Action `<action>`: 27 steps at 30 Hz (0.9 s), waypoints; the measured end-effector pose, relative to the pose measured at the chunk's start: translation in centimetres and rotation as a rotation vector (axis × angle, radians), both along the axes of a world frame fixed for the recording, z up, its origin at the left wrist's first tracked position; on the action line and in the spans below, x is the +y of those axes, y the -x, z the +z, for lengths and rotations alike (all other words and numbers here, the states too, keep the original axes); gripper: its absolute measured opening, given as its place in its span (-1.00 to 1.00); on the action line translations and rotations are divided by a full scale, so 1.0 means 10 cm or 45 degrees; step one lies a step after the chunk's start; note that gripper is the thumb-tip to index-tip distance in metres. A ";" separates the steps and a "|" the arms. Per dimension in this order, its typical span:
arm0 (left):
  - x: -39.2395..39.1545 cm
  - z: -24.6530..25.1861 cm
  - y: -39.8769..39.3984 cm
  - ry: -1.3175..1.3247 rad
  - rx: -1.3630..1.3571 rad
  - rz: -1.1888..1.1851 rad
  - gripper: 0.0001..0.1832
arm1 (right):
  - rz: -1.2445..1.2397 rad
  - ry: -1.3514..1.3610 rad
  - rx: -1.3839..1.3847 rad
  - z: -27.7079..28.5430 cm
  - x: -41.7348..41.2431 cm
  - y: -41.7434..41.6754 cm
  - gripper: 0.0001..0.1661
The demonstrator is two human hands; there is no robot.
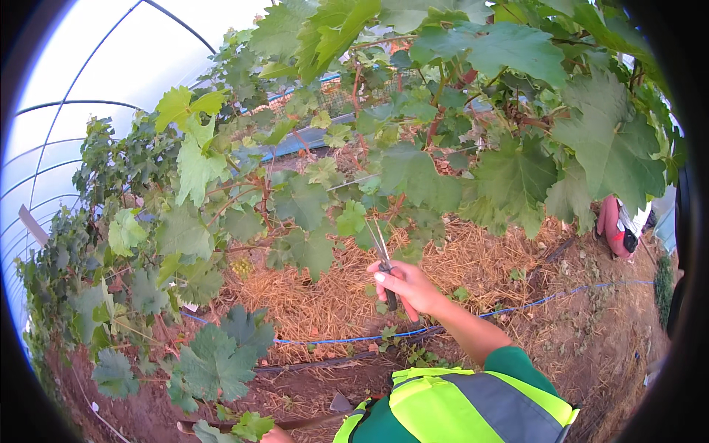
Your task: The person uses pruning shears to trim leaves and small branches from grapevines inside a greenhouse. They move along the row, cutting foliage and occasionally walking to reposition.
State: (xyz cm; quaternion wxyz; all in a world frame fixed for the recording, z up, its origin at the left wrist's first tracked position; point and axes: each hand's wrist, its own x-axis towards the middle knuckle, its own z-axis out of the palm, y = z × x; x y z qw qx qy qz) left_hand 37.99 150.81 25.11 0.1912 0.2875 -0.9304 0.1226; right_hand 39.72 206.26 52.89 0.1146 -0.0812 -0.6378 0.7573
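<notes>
My right hand holds long-bladed pruning snips with black and red handles. The blades point up into the grapevine leaves, and the tips look slightly apart. Only a small part of my left hand shows at the bottom edge, beside a low vine leaf. A brown, curved, bar-like piece runs close by that hand; whether the fingers grip it is hidden. Left of the snips, a pale green grape cluster hangs under the foliage.
Trellis wire crosses the vines. A blue line and a dark hose run low along the row, near straw mulch. Another person is low at the right. Tunnel hoops arch at the left.
</notes>
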 end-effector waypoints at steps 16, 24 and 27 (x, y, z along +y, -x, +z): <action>-0.52 0.04 0.13 -0.416 0.058 0.094 -0.45 | -0.752 0.095 0.419 0.55 0.21 -0.07 -0.34; -0.75 0.00 0.02 -0.549 0.117 0.124 -0.45 | -0.198 -0.047 0.146 0.50 -0.53 0.13 -0.36; -0.81 -0.02 -0.07 -0.584 0.136 0.155 -0.45 | 0.217 -0.028 -0.053 0.44 -0.91 0.44 -0.35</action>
